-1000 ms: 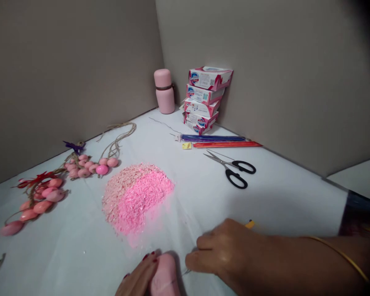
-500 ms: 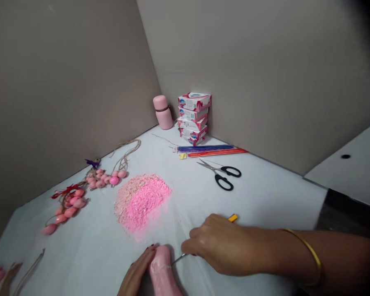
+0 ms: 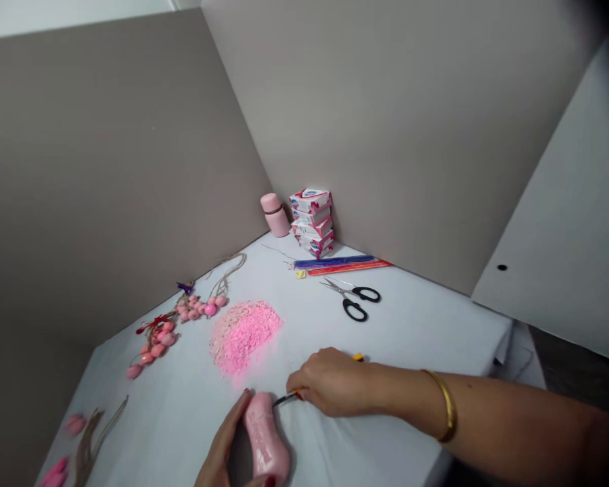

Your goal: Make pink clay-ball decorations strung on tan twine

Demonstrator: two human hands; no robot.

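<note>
A pink bar of soap (image 3: 265, 436), narrower at its waist, lies on the white table with a faint crosswise line near its far end. My left hand (image 3: 223, 446) grips it, fingers along the left side and thumb at the near end. In my right hand (image 3: 319, 382) is a utility knife (image 3: 358, 357) with a yellow handle. Its thin dark blade points left at the soap's right side, near the far end; whether the tip touches, I cannot tell. Beyond the soap spreads a heap of pink soap shavings (image 3: 246, 335), pale on the left and brighter on the right.
Black-handled scissors (image 3: 352, 297) lie behind my right hand. Further back are blue and red sticks (image 3: 335, 262), stacked boxes (image 3: 312, 223) and a pink flask (image 3: 275, 216). Strings of pink beads (image 3: 157, 345), twine (image 3: 101, 433) and pink lumps (image 3: 74, 424) lie left.
The camera view has shifted, so the far things sit lower and more of the soap's near end shows. My left thumb has come into view. Both hands keep their holds.
</note>
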